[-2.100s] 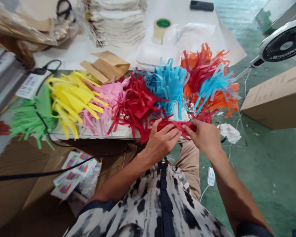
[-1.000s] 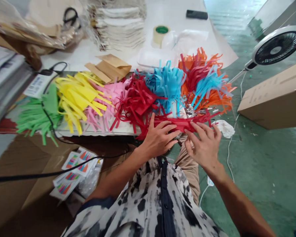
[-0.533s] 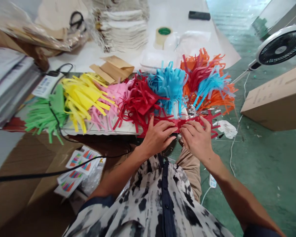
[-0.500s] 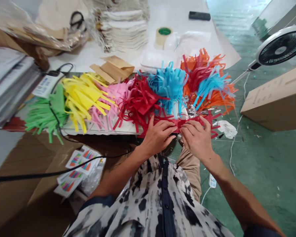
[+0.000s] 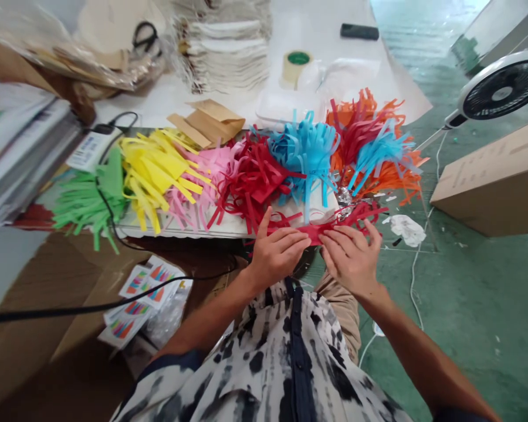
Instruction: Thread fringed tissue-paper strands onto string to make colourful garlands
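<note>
Drawing a little apart, both hands are easing back from the middle of the red paper strip, and a narrow gap is showing between the fingertips. Running left to right, green paper fringe, yellow fringe, pink fringe and red fringe are lying along a white tray, with sticker sheets sitting below on brown cardboard. The left hand is pressing flat on the strip's left part, its fingers held together and its thumb standing up. The red paper strip is lying across both hands, just in front of the tray's edge and below a blue fringe. The right hand is resting on the strip's frayed right part, its fingers slightly spread; whether either hand is pinching from beneath, I cannot tell. Farther right, crumpled foil is sitting by orange fringe, while a white fan is standing beyond them
</note>
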Available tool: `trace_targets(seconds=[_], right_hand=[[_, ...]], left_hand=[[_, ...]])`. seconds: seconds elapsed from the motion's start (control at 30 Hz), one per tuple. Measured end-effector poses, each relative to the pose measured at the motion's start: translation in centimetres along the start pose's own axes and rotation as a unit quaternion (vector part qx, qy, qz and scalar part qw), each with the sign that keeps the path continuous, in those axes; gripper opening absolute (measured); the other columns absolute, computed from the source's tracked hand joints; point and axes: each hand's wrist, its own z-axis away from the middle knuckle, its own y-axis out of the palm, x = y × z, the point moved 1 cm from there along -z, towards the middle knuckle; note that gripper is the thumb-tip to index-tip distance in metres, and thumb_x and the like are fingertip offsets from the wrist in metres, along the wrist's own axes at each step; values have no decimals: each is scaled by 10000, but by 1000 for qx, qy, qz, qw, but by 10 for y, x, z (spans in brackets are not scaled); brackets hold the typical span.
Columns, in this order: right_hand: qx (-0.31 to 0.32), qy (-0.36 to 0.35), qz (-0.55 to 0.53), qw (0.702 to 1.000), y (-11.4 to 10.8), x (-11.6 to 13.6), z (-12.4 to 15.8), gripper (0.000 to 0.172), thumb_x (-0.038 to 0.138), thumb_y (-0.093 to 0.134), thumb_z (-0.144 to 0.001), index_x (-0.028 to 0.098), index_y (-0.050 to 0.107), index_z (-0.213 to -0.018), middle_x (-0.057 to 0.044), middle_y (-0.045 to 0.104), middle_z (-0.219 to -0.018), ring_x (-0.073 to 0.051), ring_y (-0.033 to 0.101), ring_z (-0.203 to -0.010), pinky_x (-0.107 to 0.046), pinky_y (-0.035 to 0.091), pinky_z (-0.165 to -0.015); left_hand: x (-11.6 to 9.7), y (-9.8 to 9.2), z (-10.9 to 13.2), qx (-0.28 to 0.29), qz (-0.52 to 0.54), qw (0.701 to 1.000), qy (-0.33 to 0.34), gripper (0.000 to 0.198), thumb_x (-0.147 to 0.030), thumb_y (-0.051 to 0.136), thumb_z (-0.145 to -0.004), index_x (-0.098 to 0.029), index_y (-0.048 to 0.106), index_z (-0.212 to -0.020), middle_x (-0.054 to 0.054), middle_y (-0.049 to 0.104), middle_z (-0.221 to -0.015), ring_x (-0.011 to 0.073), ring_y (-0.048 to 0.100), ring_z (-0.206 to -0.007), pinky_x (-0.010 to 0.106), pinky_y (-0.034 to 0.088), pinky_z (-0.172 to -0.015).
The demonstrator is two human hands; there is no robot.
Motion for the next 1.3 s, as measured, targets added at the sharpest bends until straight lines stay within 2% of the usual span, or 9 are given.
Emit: trace_targets(seconds=[0.2, 0.4, 0.53, 0.63, 0.8, 0.9, 1.03, 1.2, 1.3], right_hand=[[-59, 41, 93, 993, -40, -31, -28, 246, 333, 635, -928, 316, 758, -1141, -30, 805, -1220, -323, 650, -1246, -647, 222, -1254], [-35, 10, 56, 998, -69, -44, -36, 258, 338, 619, -903, 321, 787, -1099, -29, 790, -1278, -336, 640, -1286, -664, 241, -1238], [-54, 91, -26, 994, -82, -34, -33, 271, 328, 516, -951, 296, 784, -959, -44, 816, -1120, -322, 681, -1228, -636, 354, -1175], [-107, 108, -24, 988, -83, -13, -35, 261, 383, 561, -962, 270, 776, -1060, -86, 788, -1168, -315, 680, -1208, -587, 390, -1159], [-40, 30, 4, 999, -56, 7, -48, 234, 328, 584, -989, 314, 772, -1128, -10, 824, -1111, -273, 684, -1219, -560, 296, -1240], [-90, 2, -7, 996, -53, -8, -51, 230, 261, 579, -975, 287, 779, -1086, -16, 831, -1030, -245, 729, -1078, -524, 382, -1181], [-130, -39, 63, 989, -77, -40, -56, 242, 275, 630, -970, 286, 766, -1170, -21, 832, -1024, -251, 736, -1042, -549, 380, -1185], [-291, -105, 177, 934, -109, -67, -59, 350, 243, 677, -997, 319, 746, -1332, -11, 836, -998, -272, 738, -1062, -630, 356, -1161], [-332, -135, 198, 912, -96, -59, -55, 449, 195, 671, -1013, 374, 696, -1424, 12, 835, -1041, -265, 726, -1065, -615, 389, -1126]], left_hand=[[18, -31, -32, -41, -9, 999, 11, 223, -218, 642, -1032, -342, 751, -1182, -46, 832, -1170, 167, 763, -1116, 600, 128, -1408], [23, -29, -44, -68, -9, 997, 42, 192, -227, 620, -1043, -328, 754, -1137, -73, 834, -1128, 144, 753, -1097, 578, 166, -1409], [24, -28, -48, -60, -21, 998, 6, 139, -276, 640, -1030, -327, 764, -1070, -63, 829, -1093, 169, 730, -1100, 612, 145, -1404], [21, -31, -51, -46, -12, 999, 3, 146, -276, 635, -1028, -330, 765, -1068, -58, 821, -1069, 175, 715, -1102, 622, 111, -1405], [12, -35, -59, -39, -5, 998, 45, 205, -226, 613, -1032, -333, 747, -1145, -60, 803, -1071, 153, 702, -1041, 578, 135, -1401], [16, -29, -68, -28, -49, 998, -14, 306, -167, 599, -1006, -293, 725, -1255, -2, 774, -1101, 191, 677, -1047, 572, 285, -1337], [31, -22, -87, -16, -97, 991, -93, 258, -120, 649, -924, -225, 783, -1117, 69, 716, -1103, 255, 628, -1059, 527, 472, -1141], [43, -40, -100, -110, -94, 984, -100, 228, -149, 684, -914, -233, 786, -1100, 69, 721, -1140, 266, 601, -1076, 476, 490, -1043], [53, -60, -89, -175, -90, 974, -116, 256, -122, 638, -929, -247, 776, -1104, 69, 732, -1141, 271, 611, -1137, 495, 440, -1134]])
